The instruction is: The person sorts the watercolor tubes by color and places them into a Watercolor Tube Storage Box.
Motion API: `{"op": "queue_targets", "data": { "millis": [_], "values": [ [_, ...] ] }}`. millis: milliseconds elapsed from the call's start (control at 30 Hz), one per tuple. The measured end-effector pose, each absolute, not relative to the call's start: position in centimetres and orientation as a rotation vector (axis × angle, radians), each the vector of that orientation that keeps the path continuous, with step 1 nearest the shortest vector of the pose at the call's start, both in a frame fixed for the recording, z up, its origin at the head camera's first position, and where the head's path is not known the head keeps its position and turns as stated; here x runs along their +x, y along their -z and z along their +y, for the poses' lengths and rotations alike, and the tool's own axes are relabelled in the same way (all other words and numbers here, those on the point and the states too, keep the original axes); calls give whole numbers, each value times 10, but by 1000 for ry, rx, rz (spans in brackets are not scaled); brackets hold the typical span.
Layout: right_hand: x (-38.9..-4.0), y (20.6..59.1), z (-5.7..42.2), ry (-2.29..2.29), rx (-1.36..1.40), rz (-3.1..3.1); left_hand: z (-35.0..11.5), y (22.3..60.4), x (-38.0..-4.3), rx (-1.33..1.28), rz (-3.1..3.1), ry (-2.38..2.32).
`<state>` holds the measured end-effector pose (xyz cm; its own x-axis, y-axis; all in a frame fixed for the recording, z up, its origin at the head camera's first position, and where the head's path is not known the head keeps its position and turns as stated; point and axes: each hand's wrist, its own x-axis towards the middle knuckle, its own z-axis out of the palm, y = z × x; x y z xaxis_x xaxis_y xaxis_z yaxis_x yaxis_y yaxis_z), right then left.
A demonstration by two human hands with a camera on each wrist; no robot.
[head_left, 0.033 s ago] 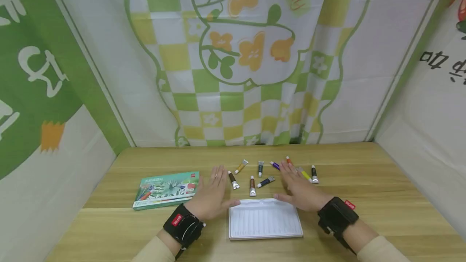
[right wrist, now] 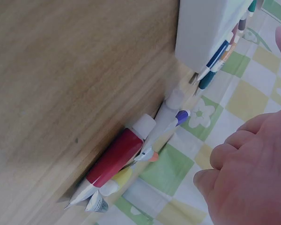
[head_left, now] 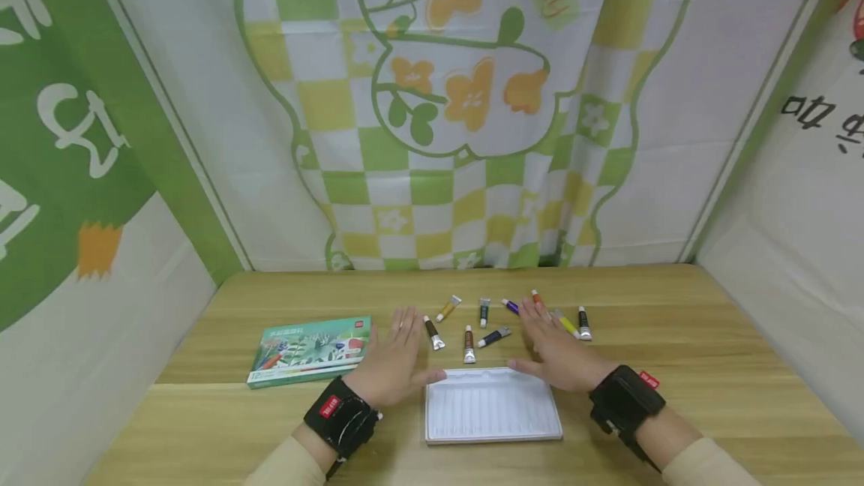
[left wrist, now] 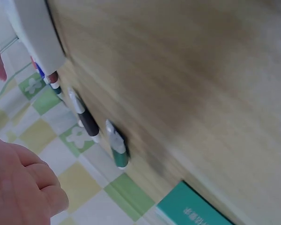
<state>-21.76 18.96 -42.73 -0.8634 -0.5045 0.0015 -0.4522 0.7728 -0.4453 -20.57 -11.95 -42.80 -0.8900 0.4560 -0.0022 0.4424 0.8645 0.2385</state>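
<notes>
Nothing on the wooden table (head_left: 189,433) has visibly moved since a moment ago. Behind it hangs a green-and-yellow checked curtain (head_left: 432,220). Small paint tubes (head_left: 469,343) lie scattered beyond a white ridged tray (head_left: 493,412), a teal box (head_left: 307,355) off to the left. Flanking the tray, the left hand (head_left: 391,364) and right hand (head_left: 559,351) hover palm-down, fingers outstretched, gripping nothing.

Just behind the left hand (head_left: 388,367) sits a black wristband (head_left: 344,422) with a red label (head_left: 331,406) (lettered in white); farther behind, a cream sleeve (head_left: 286,465). Well right of that hand, another black band (head_left: 622,398) carries a red tag (head_left: 649,380).
</notes>
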Motion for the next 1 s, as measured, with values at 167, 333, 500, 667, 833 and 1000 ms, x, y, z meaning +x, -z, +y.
{"op": "queue_targets", "data": {
  "millis": [167, 333, 500, 667, 833, 1000],
  "values": [
    [-218, 427, 188, 669, -789, 2837, -119, 425, -204, 735, 2977, -310],
    [-220, 424, 192, 721, -799, 2825, -118, 420, -204, 736, 2970, -307],
    [-224, 423, 201, 754, -792, 2801, -121, 419, -204, 717, 2951, -307],
    [-227, 418, 214, 816, -838, 2786, -123, 418, -207, 747, 2942, -371],
    [-232, 417, 227, 767, -915, 2828, -125, 419, -209, 855, 2919, -531],
    [-239, 417, 238, 728, -823, 2884, -129, 418, -209, 924, 2856, -675]
  ]
}}
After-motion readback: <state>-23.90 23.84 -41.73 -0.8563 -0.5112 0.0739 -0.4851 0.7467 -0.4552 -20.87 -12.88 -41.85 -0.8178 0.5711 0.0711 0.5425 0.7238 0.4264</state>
